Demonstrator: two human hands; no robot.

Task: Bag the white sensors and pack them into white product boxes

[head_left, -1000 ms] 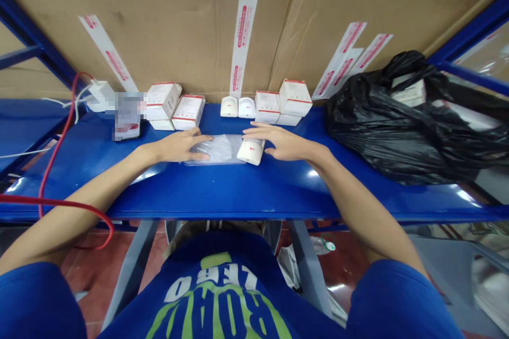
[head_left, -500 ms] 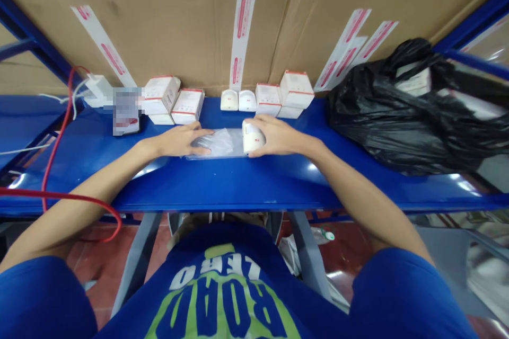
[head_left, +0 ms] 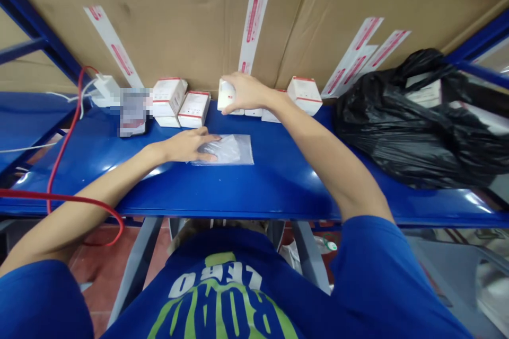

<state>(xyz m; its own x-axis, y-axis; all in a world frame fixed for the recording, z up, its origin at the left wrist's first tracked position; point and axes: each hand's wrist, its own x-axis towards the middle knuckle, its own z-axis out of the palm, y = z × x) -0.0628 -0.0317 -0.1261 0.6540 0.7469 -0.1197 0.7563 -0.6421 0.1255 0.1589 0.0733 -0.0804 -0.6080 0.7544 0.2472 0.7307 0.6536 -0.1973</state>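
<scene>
My right hand [head_left: 246, 92] is stretched to the back of the blue shelf [head_left: 278, 180] and is closed round a small white device [head_left: 226, 96]. It holds the device just above the other white devices [head_left: 248, 112] that stand against the cardboard wall. My left hand [head_left: 189, 144] lies flat, fingers spread, on the left end of a clear plastic bag [head_left: 230, 149] in the middle of the shelf.
Small white boxes with red trim stand left [head_left: 181, 105] and right [head_left: 305, 94] of my right hand. A black plastic bag [head_left: 413, 116] fills the shelf's right end. A red cable [head_left: 59, 169] and a white charger [head_left: 104, 89] are at the left.
My right hand picked up the white device from beside the clear bag and carried it to the back row. My left hand stayed on the bag.
</scene>
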